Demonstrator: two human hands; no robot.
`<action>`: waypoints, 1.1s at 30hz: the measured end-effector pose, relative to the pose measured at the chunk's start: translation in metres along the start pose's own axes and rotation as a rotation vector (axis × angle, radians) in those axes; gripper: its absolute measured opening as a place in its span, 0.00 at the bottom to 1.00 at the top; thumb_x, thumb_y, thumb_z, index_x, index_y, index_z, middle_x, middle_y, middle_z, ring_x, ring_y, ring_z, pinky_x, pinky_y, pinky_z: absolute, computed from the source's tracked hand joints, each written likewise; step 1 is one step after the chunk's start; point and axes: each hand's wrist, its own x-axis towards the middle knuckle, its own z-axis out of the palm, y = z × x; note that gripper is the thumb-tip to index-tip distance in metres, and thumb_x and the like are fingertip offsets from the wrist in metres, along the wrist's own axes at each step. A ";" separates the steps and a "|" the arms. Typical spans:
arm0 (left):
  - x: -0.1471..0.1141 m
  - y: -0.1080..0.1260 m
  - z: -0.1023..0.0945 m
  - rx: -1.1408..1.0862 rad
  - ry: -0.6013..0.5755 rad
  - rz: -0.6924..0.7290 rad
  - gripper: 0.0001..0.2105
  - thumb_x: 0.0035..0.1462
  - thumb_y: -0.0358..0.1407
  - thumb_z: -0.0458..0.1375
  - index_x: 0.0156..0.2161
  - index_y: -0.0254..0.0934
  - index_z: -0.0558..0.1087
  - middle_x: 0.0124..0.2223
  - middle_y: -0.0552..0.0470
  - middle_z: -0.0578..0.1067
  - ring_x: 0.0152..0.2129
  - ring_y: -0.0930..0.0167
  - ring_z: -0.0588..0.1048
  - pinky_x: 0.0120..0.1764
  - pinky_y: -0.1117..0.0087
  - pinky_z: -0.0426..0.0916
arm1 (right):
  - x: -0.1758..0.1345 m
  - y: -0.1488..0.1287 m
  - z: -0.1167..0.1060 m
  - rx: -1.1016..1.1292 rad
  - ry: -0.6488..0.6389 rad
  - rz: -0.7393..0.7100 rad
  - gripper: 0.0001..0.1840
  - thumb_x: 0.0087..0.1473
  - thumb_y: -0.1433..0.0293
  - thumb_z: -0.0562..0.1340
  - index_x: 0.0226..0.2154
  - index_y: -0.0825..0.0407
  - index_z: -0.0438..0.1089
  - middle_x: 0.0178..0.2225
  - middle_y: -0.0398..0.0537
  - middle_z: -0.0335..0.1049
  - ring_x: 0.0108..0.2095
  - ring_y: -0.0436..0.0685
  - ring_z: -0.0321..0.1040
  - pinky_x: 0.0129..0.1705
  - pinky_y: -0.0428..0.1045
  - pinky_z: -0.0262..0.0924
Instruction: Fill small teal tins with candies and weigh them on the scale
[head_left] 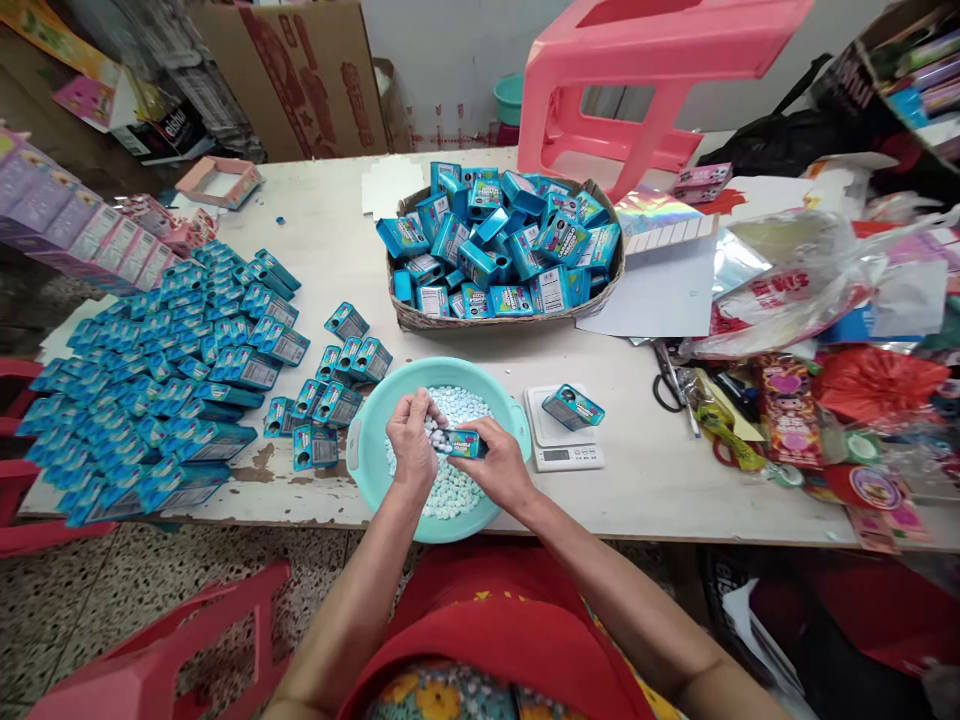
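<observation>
Over a mint-green basin (360,440) of small white and pale-blue candies (454,495), my two hands meet. My left hand (414,440) is curled around a small heap of these candies. In my right hand (496,465) a small blue candy box (465,444) lies tilted, its end turned toward the candies in my left hand. To the right stands a white digital scale (570,457), with another blue box (573,406) lying on its plate.
Many blue boxes (180,340) stand in rows at the left, with several more (337,402) beside the basin. A cardboard tray (502,322) heaped with blue boxes sits behind it. Scissors (666,378), plastic bags (795,290) and a pink stool (555,75) occupy the right side.
</observation>
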 end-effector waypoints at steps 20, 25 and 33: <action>0.039 -0.011 -0.041 0.214 -0.053 -0.307 0.16 0.43 0.44 0.64 0.25 0.35 0.65 0.20 0.57 0.64 0.14 0.80 0.61 0.16 0.80 0.53 | -0.047 0.005 -0.092 0.306 0.178 0.162 0.20 0.40 0.64 0.71 0.38 0.48 0.70 0.40 0.46 0.69 0.41 0.58 0.67 0.43 0.52 0.64; 0.027 -0.068 -0.072 0.658 -0.296 -0.524 0.15 0.41 0.43 0.63 0.21 0.35 0.64 0.16 0.59 0.59 0.10 0.81 0.53 0.14 0.79 0.44 | -0.093 0.072 -0.165 0.076 0.727 0.449 0.26 0.37 0.60 0.71 0.40 0.50 0.68 0.34 0.46 0.71 0.32 0.56 0.68 0.36 0.52 0.65; 0.020 -0.075 -0.051 0.436 -0.268 -0.659 0.18 0.40 0.46 0.66 0.27 0.34 0.67 0.22 0.57 0.67 0.16 0.78 0.63 0.18 0.79 0.55 | -0.097 0.189 -0.188 -0.170 0.981 0.500 0.32 0.37 0.55 0.69 0.42 0.55 0.65 0.39 0.53 0.67 0.42 0.62 0.65 0.48 0.63 0.60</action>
